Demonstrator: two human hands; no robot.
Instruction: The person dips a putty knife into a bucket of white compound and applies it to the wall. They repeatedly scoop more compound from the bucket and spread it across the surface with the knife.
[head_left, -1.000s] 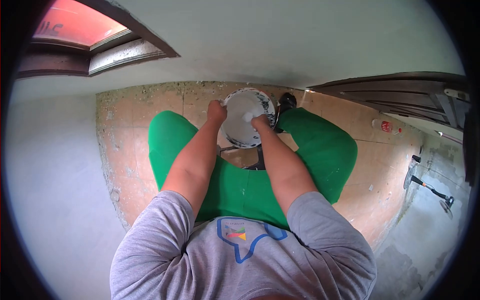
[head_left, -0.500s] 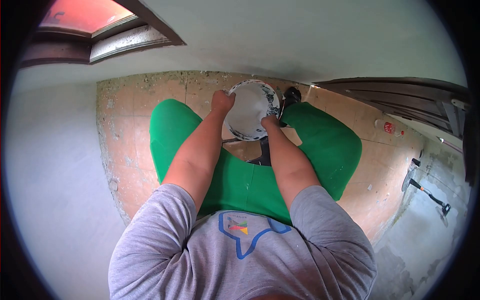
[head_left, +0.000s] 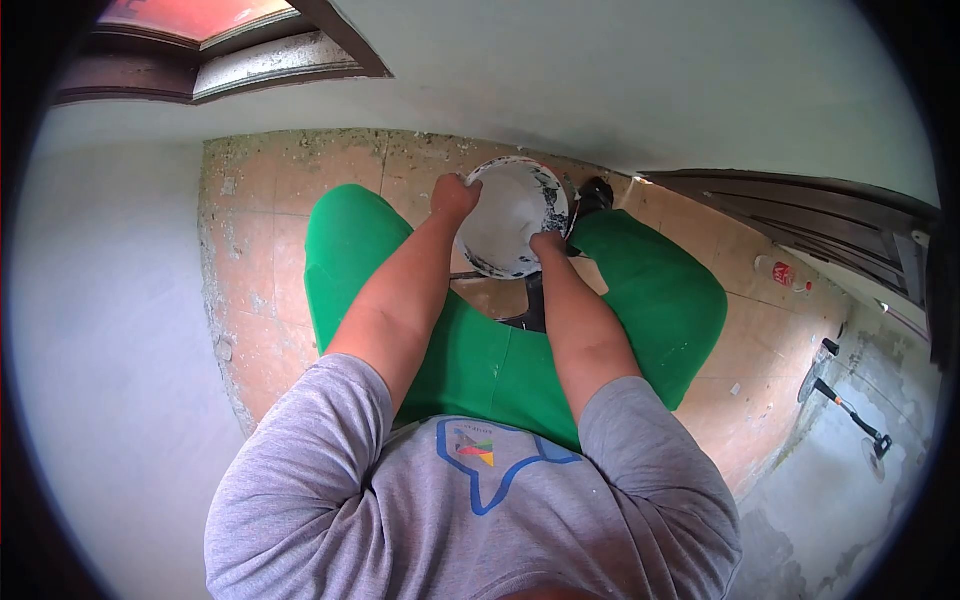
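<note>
A white bucket [head_left: 556,192] stands tilted between my knees, its inner wall smeared with white and dark residue. White paste or paint [head_left: 500,225] lies inside it. My left hand [head_left: 457,196] is closed over the bucket's left rim. At the lower right of the rim, my right hand [head_left: 547,244] is also closed on the bucket, with its fingertips partly hidden. Below the bucket a black bar-like piece [head_left: 535,300] shows between my legs.
Tiled floor [head_left: 290,255] with white specks runs along pale walls. A brown slatted door [head_left: 790,215] is at the right, near a clear bottle with a red label [head_left: 783,274]. A long-handled black and orange tool [head_left: 840,400] lies farther right. A window frame [head_left: 270,65] juts in upper left.
The view has shifted slightly, so the bucket and hands appear a little farther right. Both hands keep their hold on the rim.
</note>
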